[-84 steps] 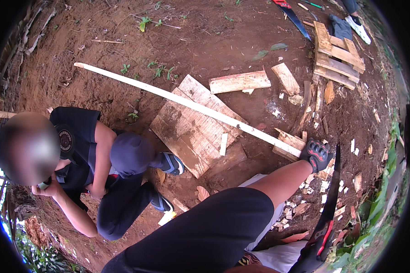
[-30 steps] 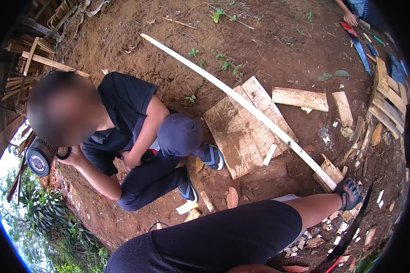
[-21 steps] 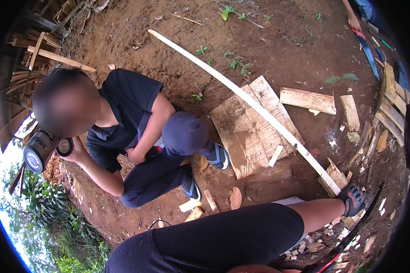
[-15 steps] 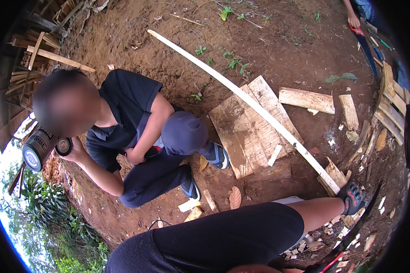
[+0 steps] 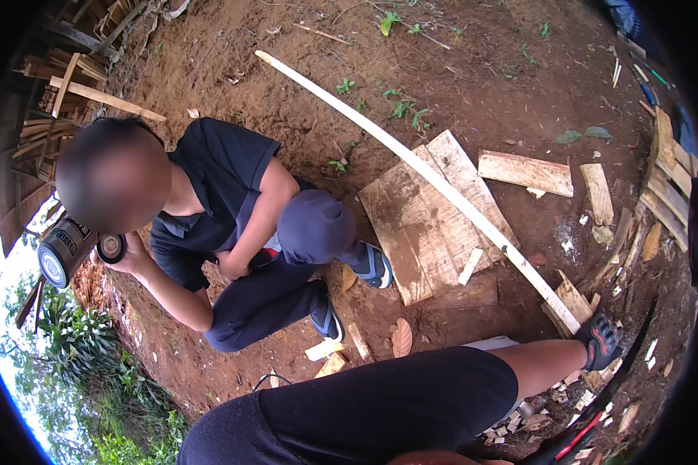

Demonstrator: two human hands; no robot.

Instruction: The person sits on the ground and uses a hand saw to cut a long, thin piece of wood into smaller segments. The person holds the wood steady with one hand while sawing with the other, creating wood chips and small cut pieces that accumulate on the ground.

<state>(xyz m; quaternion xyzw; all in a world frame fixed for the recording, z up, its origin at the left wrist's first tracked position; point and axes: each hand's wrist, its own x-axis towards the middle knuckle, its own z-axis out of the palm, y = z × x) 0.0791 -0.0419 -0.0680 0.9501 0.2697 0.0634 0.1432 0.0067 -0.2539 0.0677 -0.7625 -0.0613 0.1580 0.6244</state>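
Observation:
My left arm, in a black sleeve, reaches across from the lower edge. My left hand [image 5: 600,341], in a dark glove with red marks, is closed at the near end of a long pale wooden strip [image 5: 442,186]. That end lies by a short wood block [image 5: 572,301]; the strip runs to the far left over flat boards. Beside the glove, a long dark curved blade [image 5: 634,353] slants down to the lower edge, with a red strip near its lower part. Some skin shows at the bottom edge, but my right hand is not visible.
A person [image 5: 233,225] crouches at left, holding a dark cylindrical container [image 5: 66,248]. Flat boards [image 5: 411,225] lie on the soil, with loose planks [image 5: 526,172] to their right. Wood chips [image 5: 512,426] are scattered below my forearm. Stacked wood [image 5: 669,182] stands at the right rim.
The dark blade has shifted and its red strip has moved slightly. At the top right, another person's hand and red-handled saw have left the view. My left hand keeps its place on the strip.

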